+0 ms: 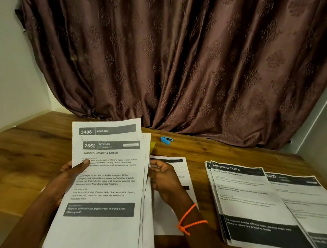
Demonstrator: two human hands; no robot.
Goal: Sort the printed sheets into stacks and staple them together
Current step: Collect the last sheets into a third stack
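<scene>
Behind the held sheets [104, 178], another sheet [173, 184] lies mostly hidden.

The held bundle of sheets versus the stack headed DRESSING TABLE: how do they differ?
The held bundle is lifted off the table, gripped by the left hand with the right hand at its edge; the DRESSING TABLE stack lies flat, untouched. The bundle's sheets are fanned, showing 2652 and 3406 BEDROOM headers; the stack shows one top sheet. Both are printed sheets with dark header bands.
</scene>
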